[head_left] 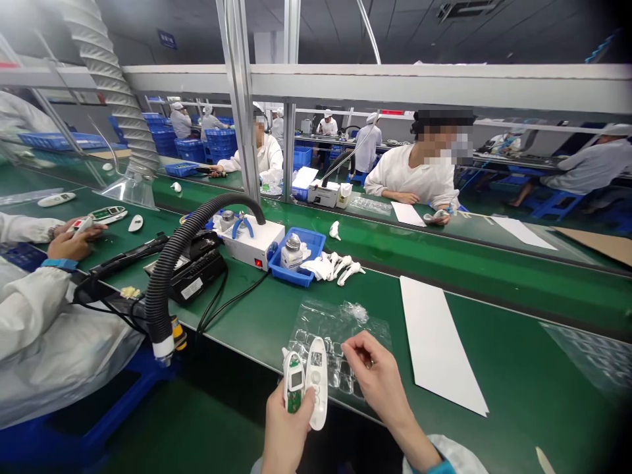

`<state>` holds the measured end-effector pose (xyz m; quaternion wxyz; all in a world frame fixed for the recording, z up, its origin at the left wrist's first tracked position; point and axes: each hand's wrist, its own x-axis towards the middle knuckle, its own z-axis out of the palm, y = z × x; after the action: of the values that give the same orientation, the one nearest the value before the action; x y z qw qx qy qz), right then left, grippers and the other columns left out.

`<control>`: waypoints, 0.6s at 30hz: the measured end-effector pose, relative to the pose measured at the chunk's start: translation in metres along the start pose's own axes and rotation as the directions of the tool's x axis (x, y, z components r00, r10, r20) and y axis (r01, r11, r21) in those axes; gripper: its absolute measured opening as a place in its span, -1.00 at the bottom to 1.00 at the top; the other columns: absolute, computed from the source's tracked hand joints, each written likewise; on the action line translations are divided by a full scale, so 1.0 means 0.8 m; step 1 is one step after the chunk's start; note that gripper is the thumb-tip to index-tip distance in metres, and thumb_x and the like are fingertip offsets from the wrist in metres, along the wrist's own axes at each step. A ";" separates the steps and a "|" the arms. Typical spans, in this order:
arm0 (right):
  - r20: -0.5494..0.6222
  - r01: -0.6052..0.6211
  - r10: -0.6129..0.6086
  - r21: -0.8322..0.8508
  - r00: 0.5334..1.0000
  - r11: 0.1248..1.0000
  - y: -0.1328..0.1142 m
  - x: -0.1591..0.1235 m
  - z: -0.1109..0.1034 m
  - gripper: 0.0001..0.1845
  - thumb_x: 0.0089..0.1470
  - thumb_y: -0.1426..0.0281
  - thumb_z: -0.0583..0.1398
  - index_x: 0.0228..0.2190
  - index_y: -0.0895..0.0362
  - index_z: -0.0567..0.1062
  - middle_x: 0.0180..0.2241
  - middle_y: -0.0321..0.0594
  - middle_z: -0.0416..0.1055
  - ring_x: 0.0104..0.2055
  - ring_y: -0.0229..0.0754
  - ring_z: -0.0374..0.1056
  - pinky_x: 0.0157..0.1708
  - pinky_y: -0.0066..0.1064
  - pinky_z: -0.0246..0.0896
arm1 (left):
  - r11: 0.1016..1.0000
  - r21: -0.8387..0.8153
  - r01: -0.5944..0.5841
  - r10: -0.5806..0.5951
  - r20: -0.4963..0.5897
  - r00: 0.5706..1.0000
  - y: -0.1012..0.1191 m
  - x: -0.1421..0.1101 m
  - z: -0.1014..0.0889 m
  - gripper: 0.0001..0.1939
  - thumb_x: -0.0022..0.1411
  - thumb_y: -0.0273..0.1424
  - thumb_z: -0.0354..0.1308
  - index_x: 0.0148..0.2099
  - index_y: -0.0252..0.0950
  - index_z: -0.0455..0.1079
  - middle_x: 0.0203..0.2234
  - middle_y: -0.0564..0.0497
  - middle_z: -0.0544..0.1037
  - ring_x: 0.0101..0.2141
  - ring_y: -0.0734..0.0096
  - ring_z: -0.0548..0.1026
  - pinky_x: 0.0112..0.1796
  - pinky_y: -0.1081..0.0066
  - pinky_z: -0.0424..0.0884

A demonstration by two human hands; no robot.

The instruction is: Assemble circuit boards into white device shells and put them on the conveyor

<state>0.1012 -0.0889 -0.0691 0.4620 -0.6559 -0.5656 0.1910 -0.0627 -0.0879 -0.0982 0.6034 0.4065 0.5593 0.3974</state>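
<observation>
White shell [316, 385] and board half [295, 382] sit pinched in our left hand [290, 421] at the worktop's [368, 289] near edge; our right's [378, 375] fingertips nearly close, contents unclear.

The left hand [289, 424] hides the circuit-board shell's [295, 380] lower end.

Green workbenches [365, 289], grey ceiling [405, 33], blue crates [221, 146], metal posts [241, 99]

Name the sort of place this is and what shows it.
Likely an electronics assembly line: the left hand holds a casing with a circuit board inside, a long green bench runs past several white-clad workers, and a black fume hose arches over it.
</observation>
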 end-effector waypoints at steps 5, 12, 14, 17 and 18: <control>0.148 -0.134 0.112 0.149 0.983 0.980 -0.016 -0.004 0.006 -0.73 0.15 0.29 0.14 -0.55 0.13 0.37 -0.53 -0.36 0.20 -0.52 -0.30 0.06 -0.51 -0.46 -0.02 | 0.997 0.011 -0.074 0.074 -0.012 0.997 0.001 -0.004 0.007 -0.79 -0.04 -0.30 0.27 -0.38 -0.34 0.45 -0.58 -0.02 0.52 -0.53 0.35 0.43 -0.62 0.51 0.28; 0.161 -0.152 0.128 0.144 0.979 0.978 -0.005 -0.005 0.013 -0.73 0.16 0.29 0.12 -0.54 0.14 0.36 -0.52 -0.36 0.18 -0.51 -0.30 0.04 -0.50 -0.44 -0.04 | 0.995 -0.009 -0.095 0.094 -0.039 0.995 0.005 -0.007 0.014 -0.81 -0.08 -0.33 0.29 -0.38 -0.32 0.50 -0.59 -0.03 0.53 -0.41 0.18 0.52 -0.45 0.42 0.43; 0.158 -0.154 0.132 0.134 0.979 0.979 -0.005 -0.006 0.012 -0.73 0.16 0.29 0.12 -0.54 0.13 0.35 -0.52 -0.36 0.17 -0.51 -0.30 0.04 -0.49 -0.43 -0.04 | 0.997 -0.018 -0.078 0.078 -0.044 0.996 0.005 -0.008 0.014 -0.79 -0.10 -0.32 0.30 -0.36 -0.32 0.50 -0.57 -0.04 0.55 -0.41 0.18 0.52 -0.45 0.41 0.43; 0.155 -0.161 0.139 0.137 0.978 0.977 -0.005 -0.008 0.011 -0.73 0.16 0.29 0.12 -0.53 0.12 0.32 -0.52 -0.36 0.17 -0.50 -0.29 0.05 -0.49 -0.43 -0.03 | 0.998 -0.018 -0.056 0.055 -0.037 0.998 0.005 -0.008 0.014 -0.74 -0.12 -0.29 0.33 -0.36 -0.34 0.51 -0.58 -0.05 0.55 -0.42 0.17 0.52 -0.47 0.41 0.44; 0.157 -0.169 0.146 0.147 0.977 0.975 -0.006 -0.009 0.011 -0.74 0.16 0.28 0.12 -0.52 0.11 0.31 -0.52 -0.37 0.17 -0.50 -0.29 0.05 -0.49 -0.43 -0.03 | 0.999 -0.014 -0.052 0.051 -0.035 0.998 0.006 -0.007 0.014 -0.73 -0.13 -0.28 0.34 -0.36 -0.34 0.51 -0.58 -0.05 0.55 -0.43 0.17 0.52 -0.48 0.41 0.43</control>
<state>0.0898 -0.0928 -0.0715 0.4539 -0.6441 -0.5267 0.3190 -0.0518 -0.0925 -0.0915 0.5863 0.4092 0.5559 0.4239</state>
